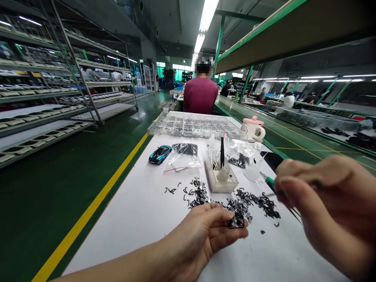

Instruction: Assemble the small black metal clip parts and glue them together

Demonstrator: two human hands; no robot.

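My left hand (208, 231) is closed, thumb over fingers, around a small shiny black rectangular piece (236, 221) above the white table. To the right, my blurred right hand (320, 199) is raised with its fingers pinched together. A thin metal tool tip (269, 194) pokes out from them; the tool's kind is hard to make out. Beyond my left hand lie loose small black curved parts (199, 194), with more dark curved parts (268, 205) to the right. A white holder block (221, 184) stands behind them, bearing a small jar (223, 174) and upright black tweezers (222, 150).
A clear compartment box (196, 125) spans the table's far end beside a pink-lidded mug (252, 128). Left of the holder are a blue toy car (160, 154) and a zip bag (184, 154). A squeeze bottle (253, 170) stands right. A person (201, 96) sits ahead; racks (70, 78) line the left.
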